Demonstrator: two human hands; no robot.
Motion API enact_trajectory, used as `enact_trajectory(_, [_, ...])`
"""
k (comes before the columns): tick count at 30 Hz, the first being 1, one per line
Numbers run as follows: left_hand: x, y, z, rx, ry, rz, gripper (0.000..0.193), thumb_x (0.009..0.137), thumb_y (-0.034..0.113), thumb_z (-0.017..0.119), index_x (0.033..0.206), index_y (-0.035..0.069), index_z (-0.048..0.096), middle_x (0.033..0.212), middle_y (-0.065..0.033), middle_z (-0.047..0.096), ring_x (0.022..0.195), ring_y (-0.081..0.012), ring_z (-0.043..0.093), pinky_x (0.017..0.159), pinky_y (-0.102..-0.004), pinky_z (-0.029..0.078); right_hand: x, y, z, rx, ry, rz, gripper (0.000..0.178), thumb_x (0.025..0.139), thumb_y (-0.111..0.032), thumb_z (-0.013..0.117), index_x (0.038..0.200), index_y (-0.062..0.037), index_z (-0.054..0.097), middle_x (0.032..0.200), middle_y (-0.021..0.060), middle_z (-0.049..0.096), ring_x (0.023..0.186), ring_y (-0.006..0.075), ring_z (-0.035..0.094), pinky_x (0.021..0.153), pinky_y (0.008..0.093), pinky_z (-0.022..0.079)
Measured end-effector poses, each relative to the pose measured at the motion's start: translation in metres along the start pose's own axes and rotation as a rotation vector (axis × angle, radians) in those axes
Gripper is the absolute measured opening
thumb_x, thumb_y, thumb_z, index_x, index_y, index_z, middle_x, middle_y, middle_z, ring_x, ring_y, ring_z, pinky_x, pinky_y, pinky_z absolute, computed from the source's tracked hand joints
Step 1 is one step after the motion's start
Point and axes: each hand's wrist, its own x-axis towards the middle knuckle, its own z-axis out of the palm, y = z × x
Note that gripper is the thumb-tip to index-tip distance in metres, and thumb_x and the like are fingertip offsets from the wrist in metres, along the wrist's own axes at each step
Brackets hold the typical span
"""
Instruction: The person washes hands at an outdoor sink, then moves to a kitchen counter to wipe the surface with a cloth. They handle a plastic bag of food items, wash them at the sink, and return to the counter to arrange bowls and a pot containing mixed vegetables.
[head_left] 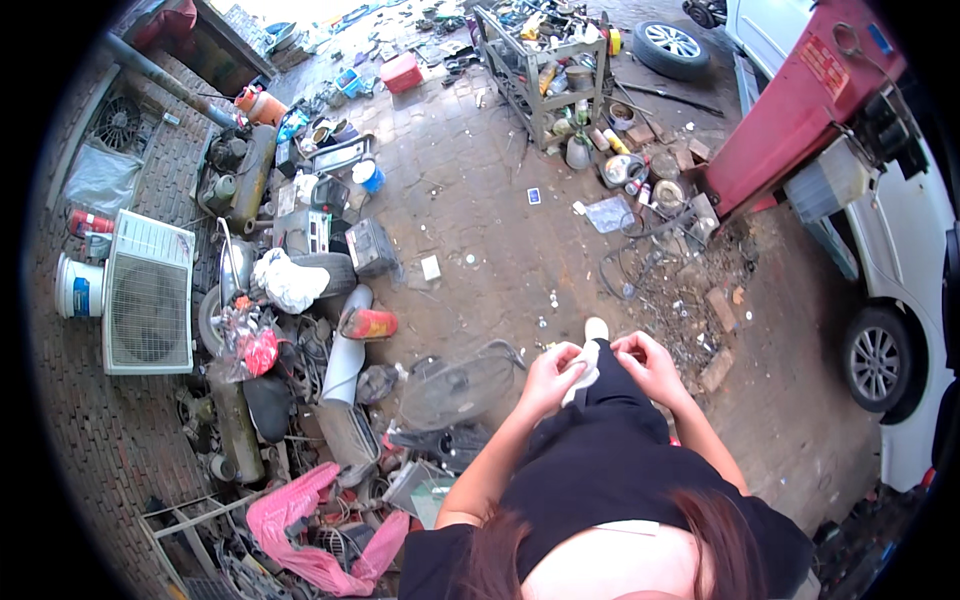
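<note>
My left hand (552,378) is in front of my dark trousers, its fingers closed on a crumpled white cloth (587,374). Whether this is a glove or a rag cannot be made out. To its right, apart from the cloth, my right hand (648,366) is curled with thumb and fingers drawn together. Anything inside that pinch is too small or hidden to name. Just beyond the hands a pale shoe (596,328) stands on the paved ground.
Scrap parts, a red cylinder (370,323) and an outdoor air-conditioner unit (148,295) crowd the left. Ahead stand a loaded metal cart (540,90) and a loose wheel (671,50). A red lift post (780,115) and white car (915,330) are at right, near loose bricks (720,309).
</note>
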Motion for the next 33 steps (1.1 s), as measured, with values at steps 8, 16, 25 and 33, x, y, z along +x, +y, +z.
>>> enact_trajectory(8, [0.208, 0.068, -0.081, 0.286, 0.056, 0.177, 0.016, 0.079, 0.009, 0.062, 0.094, 0.003, 0.06, 0.085, -0.0059, 0.058, 0.08, -0.014, 0.057, 0.072, -0.0268, 0.045, 0.237, -0.042, -0.011, -0.039, -0.14, 0.027, 0.012, 0.08, -0.006, 0.065, 0.087, -0.0005, 0.057, 0.073, 0.0005, 0.059, 0.068, 0.0049, 0.053, 0.062, 0.0237, 0.045])
enact_trajectory(16, [0.327, 0.148, -0.244, 0.376, 0.489, 0.096, 0.02, 0.074, 0.014, 0.067, 0.091, 0.005, 0.063, 0.064, -0.0042, 0.047, 0.057, -0.0147, 0.047, 0.054, -0.0296, 0.04, 0.502, -0.173, 0.021, -0.353, -0.344, -0.252, 0.012, 0.081, -0.012, 0.062, 0.085, -0.0013, 0.057, 0.067, 0.0077, 0.057, 0.059, 0.0161, 0.053, 0.056, 0.0288, 0.043])
enact_trajectory(25, [0.446, 0.134, -0.436, 0.086, 0.871, -0.012, 0.014, 0.075, 0.01, 0.069, 0.086, 0.003, 0.066, 0.079, -0.0051, 0.054, 0.067, -0.0128, 0.056, 0.061, -0.0253, 0.045, 0.75, -0.238, 0.148, -0.418, -0.539, -0.554, 0.014, 0.079, -0.012, 0.062, 0.086, -0.0009, 0.058, 0.077, 0.0145, 0.057, 0.074, 0.0313, 0.057, 0.065, 0.037, 0.045])
enact_trajectory(33, [0.609, 0.285, -0.649, 0.217, 0.81, 0.211, 0.015, 0.074, -0.001, 0.06, 0.088, 0.0, 0.063, 0.083, -0.0034, 0.055, 0.065, -0.0088, 0.052, 0.058, -0.0223, 0.042, 0.946, -0.339, 0.205, -0.427, -0.369, -0.527, 0.015, 0.078, -0.01, 0.063, 0.081, 0.0007, 0.053, 0.068, 0.012, 0.05, 0.062, 0.0251, 0.051, 0.058, 0.0328, 0.042])
